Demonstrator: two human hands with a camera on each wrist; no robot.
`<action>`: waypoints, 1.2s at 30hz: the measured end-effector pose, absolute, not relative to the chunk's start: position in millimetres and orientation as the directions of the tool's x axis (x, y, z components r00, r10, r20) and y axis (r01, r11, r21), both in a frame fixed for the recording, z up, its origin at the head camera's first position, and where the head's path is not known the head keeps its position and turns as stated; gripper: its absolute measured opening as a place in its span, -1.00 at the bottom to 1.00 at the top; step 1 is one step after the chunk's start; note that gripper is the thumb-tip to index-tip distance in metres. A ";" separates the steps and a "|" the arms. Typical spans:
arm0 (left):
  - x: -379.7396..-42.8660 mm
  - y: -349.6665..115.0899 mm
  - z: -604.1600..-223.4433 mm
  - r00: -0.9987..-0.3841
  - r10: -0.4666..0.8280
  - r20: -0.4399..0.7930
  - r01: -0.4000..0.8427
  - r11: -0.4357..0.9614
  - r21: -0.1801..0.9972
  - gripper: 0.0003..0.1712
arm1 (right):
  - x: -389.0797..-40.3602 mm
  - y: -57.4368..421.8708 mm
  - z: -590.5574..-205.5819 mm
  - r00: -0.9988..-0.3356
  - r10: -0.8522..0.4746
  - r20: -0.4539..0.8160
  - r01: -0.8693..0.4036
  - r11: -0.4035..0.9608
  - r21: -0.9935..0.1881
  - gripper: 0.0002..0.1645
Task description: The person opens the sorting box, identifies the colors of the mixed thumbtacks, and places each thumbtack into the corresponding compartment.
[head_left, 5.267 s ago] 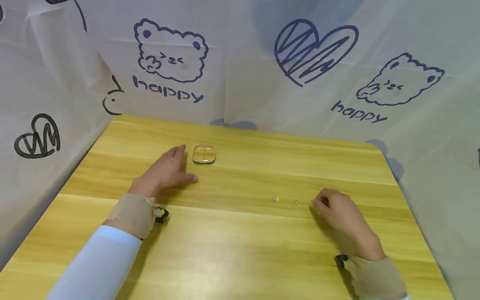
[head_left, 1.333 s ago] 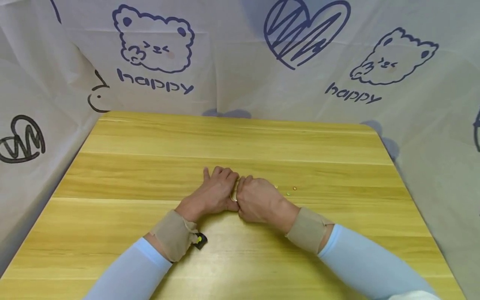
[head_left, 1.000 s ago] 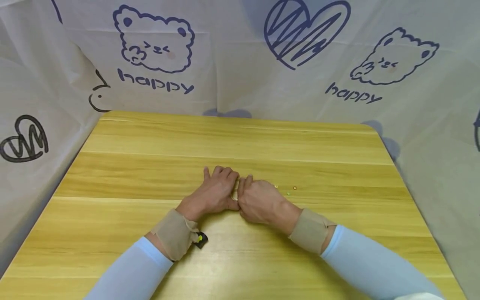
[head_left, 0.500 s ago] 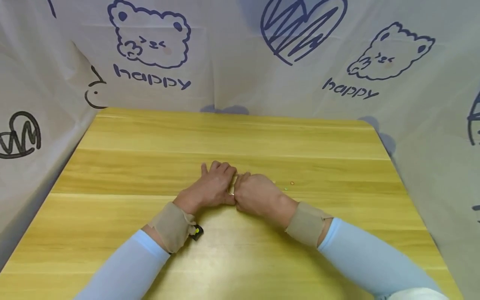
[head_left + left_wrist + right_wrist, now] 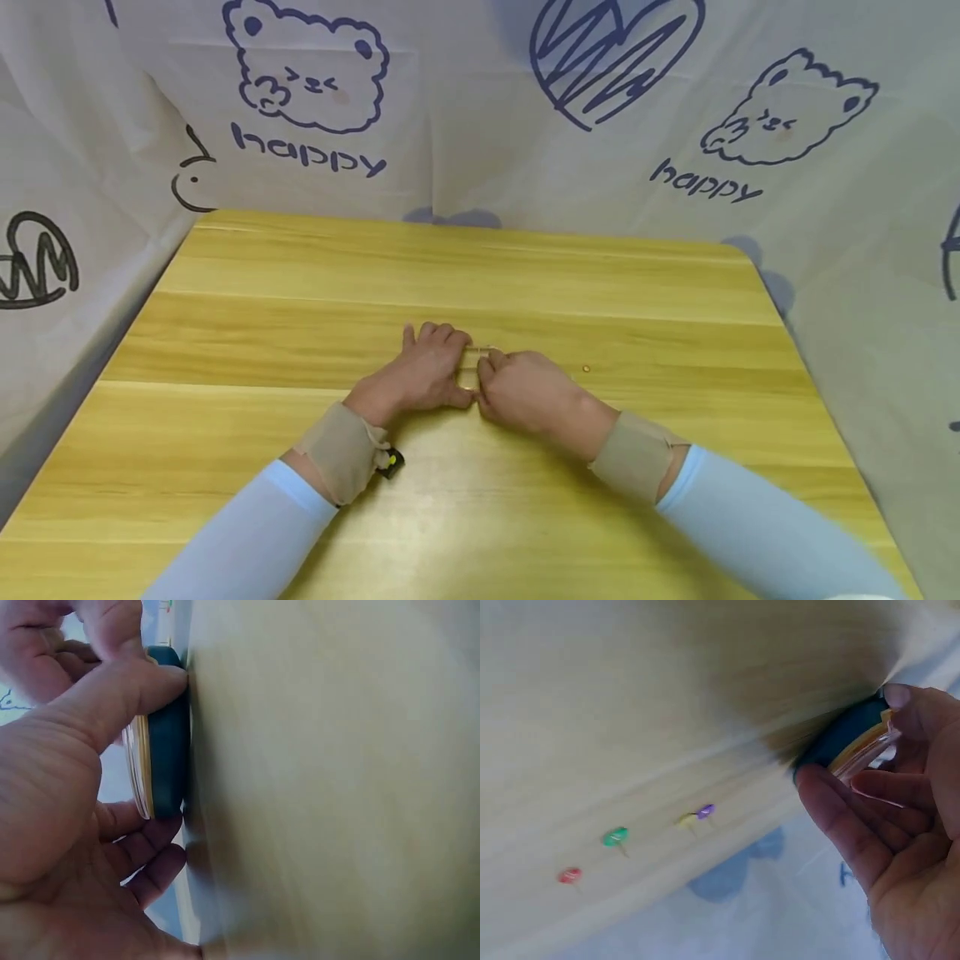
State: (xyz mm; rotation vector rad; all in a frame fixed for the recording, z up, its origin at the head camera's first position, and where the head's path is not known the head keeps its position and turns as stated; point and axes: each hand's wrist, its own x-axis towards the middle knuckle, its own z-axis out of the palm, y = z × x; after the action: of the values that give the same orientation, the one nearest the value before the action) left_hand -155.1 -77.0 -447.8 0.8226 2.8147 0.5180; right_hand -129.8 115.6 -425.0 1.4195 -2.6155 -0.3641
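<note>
A small rounded box [image 5: 468, 367] with a divided clear top stands mid-table between both hands; the left wrist view shows its dark green base [image 5: 169, 761] and gold rim. My left hand [image 5: 420, 371] holds it from the left, thumb along the near side and fingers at the far side. From the right, my right hand [image 5: 528, 392] pinches the box between thumb and fingers, as the right wrist view shows. The hands cover most of it. The clear lid lies down over the base.
Several tiny coloured pieces with round heads and thin stems lie on the table right of the box: a red one [image 5: 570, 875], a green one [image 5: 616, 837], a yellow one [image 5: 685, 820] and a purple one [image 5: 706, 811]. A drawn-on white cloth [image 5: 480, 125] hangs behind.
The box came from the back left to the table's middle, and both hands closed in on it. In the last half second the right hand shifted slightly right, baring more of the box.
</note>
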 end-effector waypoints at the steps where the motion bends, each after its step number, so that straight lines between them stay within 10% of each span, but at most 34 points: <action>1: -154.4 -78.0 -448.2 -0.836 0.546 -0.053 0.489 0.785 0.379 -0.09 | -129.7 117.9 -425.8 -0.565 -0.825 0.030 -0.800 0.556 0.226 -0.56; 11: -154.1 -84.4 -448.7 -0.832 0.554 -0.016 0.485 0.742 0.464 -0.13 | -132.9 132.9 -432.8 -0.789 -0.612 0.061 -0.608 0.762 -0.224 -0.30; 26: -152.2 -87.9 -456.2 -0.853 0.522 -0.026 0.433 0.734 0.523 -0.15 | -148.7 137.1 -419.9 -0.821 -0.564 -0.090 -0.469 0.756 -0.457 -0.61; 36: -153.3 -92.3 -453.8 -0.876 0.474 -0.084 0.367 0.771 0.520 -0.07 | -163.0 141.5 -410.9 -0.850 -0.491 -0.193 -0.302 0.753 -0.584 -0.44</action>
State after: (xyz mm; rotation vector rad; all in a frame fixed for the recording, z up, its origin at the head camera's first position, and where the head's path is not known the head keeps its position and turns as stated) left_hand -153.3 -92.3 -453.8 0.6627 2.7548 0.7439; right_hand -163.0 141.5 -410.9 0.7606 -3.2541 0.9813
